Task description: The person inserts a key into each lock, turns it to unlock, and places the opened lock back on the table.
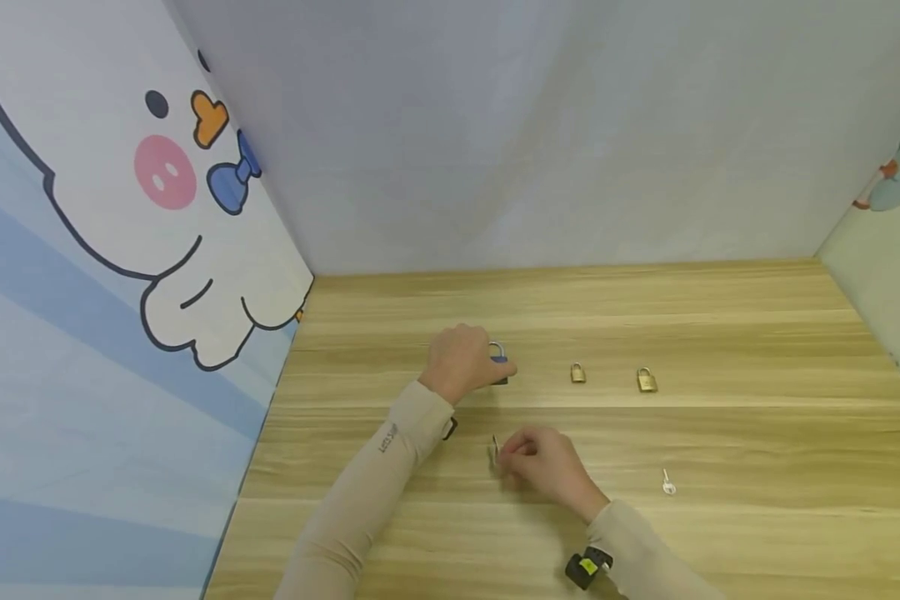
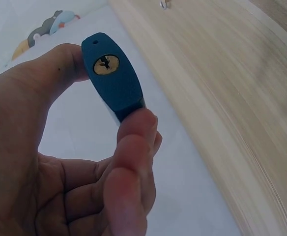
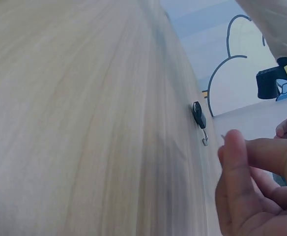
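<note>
My left hand [image 1: 461,362] grips a blue padlock [image 2: 114,81] by its sides, thumb on one side and fingers on the other. In the left wrist view its brass keyhole faces the camera; in the head view its shackle points away from me. Nearer to me, my right hand [image 1: 547,462] pinches a small thin key [image 1: 496,446] between thumb and fingertips, slightly above the table. Most of the key is hidden by the fingers; just a tip shows in the right wrist view. The two hands are apart.
On the wooden table [image 1: 757,450], a small brass padlock [image 1: 577,375] and a larger one [image 1: 647,382] stand to the right. A silver key [image 1: 668,483] lies nearer. A dark oval item with a metal hook [image 3: 199,116] shows in the right wrist view. Fabric walls surround the table.
</note>
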Tool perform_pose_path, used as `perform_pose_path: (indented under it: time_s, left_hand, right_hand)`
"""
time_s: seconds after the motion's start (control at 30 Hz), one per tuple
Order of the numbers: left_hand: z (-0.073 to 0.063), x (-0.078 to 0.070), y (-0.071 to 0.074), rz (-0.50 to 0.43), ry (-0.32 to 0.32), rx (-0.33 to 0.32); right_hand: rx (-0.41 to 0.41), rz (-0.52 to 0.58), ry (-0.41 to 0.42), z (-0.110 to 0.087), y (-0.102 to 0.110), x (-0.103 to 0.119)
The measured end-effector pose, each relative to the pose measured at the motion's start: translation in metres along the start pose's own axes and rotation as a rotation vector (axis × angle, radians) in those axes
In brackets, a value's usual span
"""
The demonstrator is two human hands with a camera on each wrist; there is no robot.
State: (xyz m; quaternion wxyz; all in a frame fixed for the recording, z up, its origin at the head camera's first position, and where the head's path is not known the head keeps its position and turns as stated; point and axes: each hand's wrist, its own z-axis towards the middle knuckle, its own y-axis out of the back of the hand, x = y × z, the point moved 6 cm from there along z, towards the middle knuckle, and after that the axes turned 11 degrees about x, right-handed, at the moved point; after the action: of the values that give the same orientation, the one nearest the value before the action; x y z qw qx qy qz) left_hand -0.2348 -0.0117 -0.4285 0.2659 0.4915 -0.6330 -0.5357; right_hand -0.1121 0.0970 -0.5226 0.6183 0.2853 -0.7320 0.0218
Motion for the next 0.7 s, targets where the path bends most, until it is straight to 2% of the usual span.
perform_pose_path:
  time_s: [0.17, 0.43, 0.7]
  left_hand:
    - [-0.001, 0.001, 0.001, 0.001, 0.011, -0.001]
    - [-0.003, 0.0, 0.001, 0.033, 0.012, 0.001]
    - [-0.005, -0.001, 0.0, 0.042, 0.007, -0.01]
  right_hand:
    - [-0.065, 0.075, 0.009, -0.001, 0.003, 0.005]
    - [-0.085, 0.223, 0.048, 0.002, 0.007, 0.014]
    - [-0.156, 0.327, 0.076, 0.008, 0.016, 0.021]
